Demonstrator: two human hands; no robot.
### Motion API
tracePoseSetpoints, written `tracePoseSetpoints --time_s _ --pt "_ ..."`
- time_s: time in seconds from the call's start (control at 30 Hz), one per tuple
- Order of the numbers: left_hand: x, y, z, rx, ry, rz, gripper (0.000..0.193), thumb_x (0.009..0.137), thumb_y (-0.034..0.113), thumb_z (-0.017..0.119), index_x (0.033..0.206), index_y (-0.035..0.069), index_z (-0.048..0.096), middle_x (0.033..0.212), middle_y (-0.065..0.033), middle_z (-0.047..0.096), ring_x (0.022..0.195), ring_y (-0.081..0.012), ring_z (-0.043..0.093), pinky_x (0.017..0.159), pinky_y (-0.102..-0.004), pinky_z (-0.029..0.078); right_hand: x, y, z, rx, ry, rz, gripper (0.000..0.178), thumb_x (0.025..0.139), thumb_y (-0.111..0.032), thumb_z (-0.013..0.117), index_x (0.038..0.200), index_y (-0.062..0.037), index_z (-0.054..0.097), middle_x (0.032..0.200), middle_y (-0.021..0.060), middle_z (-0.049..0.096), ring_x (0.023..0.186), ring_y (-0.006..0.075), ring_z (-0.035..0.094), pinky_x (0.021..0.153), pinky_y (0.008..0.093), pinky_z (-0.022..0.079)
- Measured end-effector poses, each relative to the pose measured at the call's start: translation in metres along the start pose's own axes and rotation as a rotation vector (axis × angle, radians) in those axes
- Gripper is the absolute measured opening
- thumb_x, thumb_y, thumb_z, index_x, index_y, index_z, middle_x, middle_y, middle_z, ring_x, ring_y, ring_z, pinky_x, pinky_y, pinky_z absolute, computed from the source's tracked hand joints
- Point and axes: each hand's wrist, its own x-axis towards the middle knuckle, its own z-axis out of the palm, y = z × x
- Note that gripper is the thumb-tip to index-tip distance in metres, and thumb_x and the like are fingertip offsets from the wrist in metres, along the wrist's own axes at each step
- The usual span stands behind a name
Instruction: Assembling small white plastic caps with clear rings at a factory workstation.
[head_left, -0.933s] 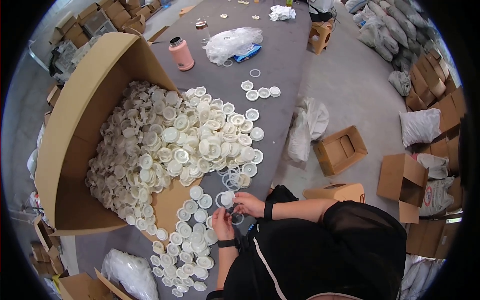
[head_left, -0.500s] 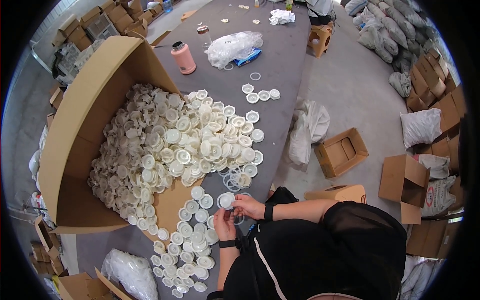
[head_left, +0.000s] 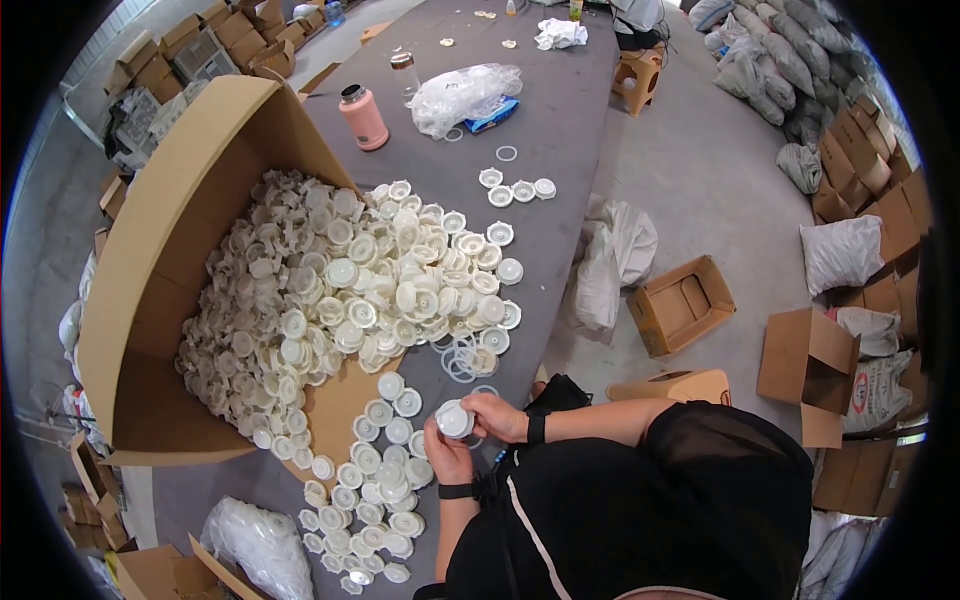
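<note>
Between my two hands, close to my body, is a round white plastic cap (head_left: 454, 420). My left hand (head_left: 447, 455) grips its near left side, and the fingers of my right hand (head_left: 500, 418) pinch it from the right. Just beyond my hands lie several thin translucent sealing rings (head_left: 462, 360) on the grey-covered table. Left of my left hand spreads a group of loose white caps (head_left: 375, 490). Farther left, a big heap of the same caps (head_left: 330, 270) spills out of a large tipped cardboard box (head_left: 150, 260).
Toward the far end of the table (head_left: 540, 90) stand a pink bottle (head_left: 364, 118) and a clear bottle (head_left: 404, 75), beside a plastic bag (head_left: 462, 98) and a blue packet (head_left: 493, 115). A wrapped clear bag (head_left: 255, 545) lies at the near left. An open carton (head_left: 683, 305) stands on the floor at right.
The cap has moved slightly nearer to my body and turned between my fingers. My left hand has closed up more along its left side.
</note>
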Motion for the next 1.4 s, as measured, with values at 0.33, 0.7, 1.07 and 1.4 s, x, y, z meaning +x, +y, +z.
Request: tracePoseSetpoints --time_s 0.33,0.7,1.07,1.4 --pt "-0.005 0.012 0.000 0.235 -0.036 0.004 0.008 0.079 0.013 0.052 0.076 0.006 0.050 0.072 -0.0003 0.050 0.067 -0.0098 0.049 0.062 -0.0242 0.040 -0.006 -0.012 -0.002 -0.087 -0.129 0.142 0.028 0.083 -0.029 0.047 0.068 -0.0065 0.055 0.054 -0.0006 0.049 0.041 0.0074 0.042 0.037 0.0196 0.031" --pt "-0.001 0.037 -0.030 0.815 0.027 0.094 0.010 0.073 0.010 0.058 0.077 0.002 0.053 0.067 -0.0009 0.054 0.059 -0.0096 0.051 0.053 -0.0233 0.040 -0.003 -0.003 -0.011 -0.554 -0.166 0.344 0.029 0.079 -0.034 0.052 0.084 -0.0058 0.056 0.069 0.0010 0.056 0.052 0.0071 0.052 0.046 0.0183 0.041" --pt "0.027 0.033 -0.027 1.706 -0.035 0.531 0.013 0.062 0.011 0.062 0.067 0.003 0.054 0.072 -0.0105 0.051 0.068 -0.0276 0.051 0.060 -0.0353 0.041 0.016 -0.045 -0.084 -1.381 0.109 -0.401 0.019 0.070 -0.007 0.050 0.089 -0.0056 0.052 0.089 0.0099 0.055 0.082 0.0256 0.054 0.068 0.0343 0.044" --pt "0.056 -0.059 -0.027 1.904 -0.424 0.698 0.015 0.061 0.011 0.061 0.073 0.007 0.054 0.073 -0.0090 0.048 0.073 -0.0279 0.050 0.062 -0.0388 0.040 0.042 -0.059 -0.101 -1.892 -0.029 -0.781 0.028 0.065 -0.008 0.054 0.093 -0.0079 0.049 0.095 0.0080 0.050 0.082 0.0233 0.052 0.062 0.0323 0.043"
